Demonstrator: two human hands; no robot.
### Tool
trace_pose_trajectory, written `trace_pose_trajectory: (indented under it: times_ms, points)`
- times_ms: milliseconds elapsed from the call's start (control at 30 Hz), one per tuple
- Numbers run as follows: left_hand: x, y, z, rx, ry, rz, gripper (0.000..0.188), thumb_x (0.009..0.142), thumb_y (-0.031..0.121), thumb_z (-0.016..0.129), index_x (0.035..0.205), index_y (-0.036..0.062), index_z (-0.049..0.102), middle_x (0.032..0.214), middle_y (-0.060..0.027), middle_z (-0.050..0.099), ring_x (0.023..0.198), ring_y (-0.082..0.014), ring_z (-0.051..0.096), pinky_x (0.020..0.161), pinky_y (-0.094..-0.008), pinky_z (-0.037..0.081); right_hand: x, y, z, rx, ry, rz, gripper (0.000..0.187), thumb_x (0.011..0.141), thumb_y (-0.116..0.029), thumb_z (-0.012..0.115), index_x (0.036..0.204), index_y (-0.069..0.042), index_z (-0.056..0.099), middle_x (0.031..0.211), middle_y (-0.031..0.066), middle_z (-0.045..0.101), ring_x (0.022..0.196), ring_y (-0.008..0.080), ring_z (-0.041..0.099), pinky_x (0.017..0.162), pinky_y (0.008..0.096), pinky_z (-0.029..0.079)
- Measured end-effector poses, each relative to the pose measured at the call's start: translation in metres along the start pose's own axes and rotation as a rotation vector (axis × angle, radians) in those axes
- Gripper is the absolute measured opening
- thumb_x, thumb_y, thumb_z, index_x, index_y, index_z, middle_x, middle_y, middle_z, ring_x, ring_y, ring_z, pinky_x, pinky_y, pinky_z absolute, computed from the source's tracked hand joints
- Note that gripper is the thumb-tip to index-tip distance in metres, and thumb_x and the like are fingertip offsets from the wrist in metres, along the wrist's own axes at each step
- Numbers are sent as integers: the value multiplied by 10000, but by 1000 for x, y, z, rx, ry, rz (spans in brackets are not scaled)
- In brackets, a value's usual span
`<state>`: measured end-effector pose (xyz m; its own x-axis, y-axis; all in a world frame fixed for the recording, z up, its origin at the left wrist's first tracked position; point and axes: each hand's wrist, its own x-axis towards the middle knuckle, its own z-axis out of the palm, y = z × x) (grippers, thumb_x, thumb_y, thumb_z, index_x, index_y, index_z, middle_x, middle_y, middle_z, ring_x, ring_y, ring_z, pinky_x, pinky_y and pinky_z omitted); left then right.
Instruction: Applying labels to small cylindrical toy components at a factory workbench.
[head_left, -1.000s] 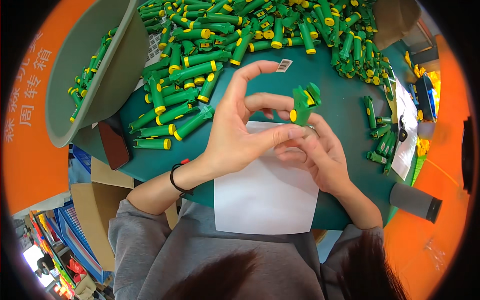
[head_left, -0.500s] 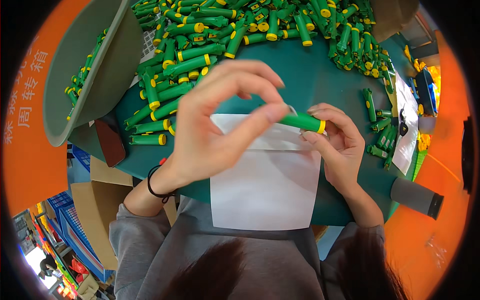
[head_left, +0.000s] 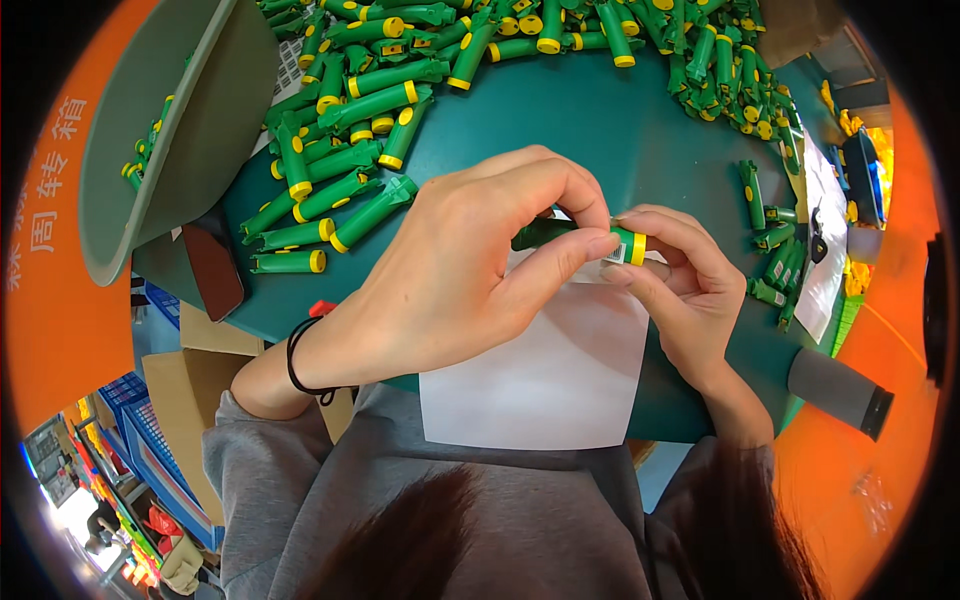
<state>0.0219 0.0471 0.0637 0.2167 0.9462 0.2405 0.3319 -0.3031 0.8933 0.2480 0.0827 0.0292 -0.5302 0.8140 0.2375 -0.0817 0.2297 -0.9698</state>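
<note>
Over a white sheet of paper (head_left: 540,370), both hands hold a small green tube (head_left: 541,233) with a yellow end. My right hand (head_left: 695,290) pinches it at the yellow end between thumb and fingers. My left hand (head_left: 470,260), a black band round its wrist, is closed over the tube from the other side, hiding much of it. Its thumb tip lies against a small white striped label (head_left: 617,250) on the tube, next to the yellow end.
Many like tubes (head_left: 375,105) are heaped along the far side, and several (head_left: 775,250) lie at the right. A grey-green tub (head_left: 200,130) holding some tubes leans at left, near a dark red flat object (head_left: 212,268). A grey cylinder (head_left: 835,385) lies near the right edge.
My left hand has come down from above the tube, a small pale piece at its fingertips, and now closes on the tube. The striped label now shows under its thumb.
</note>
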Motion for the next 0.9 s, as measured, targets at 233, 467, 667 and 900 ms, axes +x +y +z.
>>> trace_pose_trajectory:
  times_ms: [233,467,667,900]
  points:
    - [0,-2,3,-1,31,15,80,884,2,719,946,-6,669,982,-98,703,907,-182,655,807,-295,512,0,0,2,11,3,15,401,852,140,694,1240,62,625,1280,170,579,1145,253,639,965,363,613]
    - [1,-1,6,-6,57,30,82,882,-1,719,946,-4,669,978,-98,700,899,-184,657,803,-289,513,-1,0,0,4,1,-4,397,855,143,688,1238,61,626,1280,170,577,1150,254,635,972,364,609]
    - [1,-1,7,8,43,11,100,868,8,742,937,8,669,984,-88,702,901,-169,660,811,-286,515,-4,-1,-2,-22,5,40,436,813,108,753,1228,58,629,1286,175,582,1158,235,617,983,354,573]
    - [1,-10,-2,-309,-260,-338,146,957,149,702,955,5,677,882,-34,681,885,-72,616,766,-240,483,-4,-1,-6,-102,-94,-20,455,797,110,762,1230,63,629,1252,165,606,1153,242,623,978,359,553]
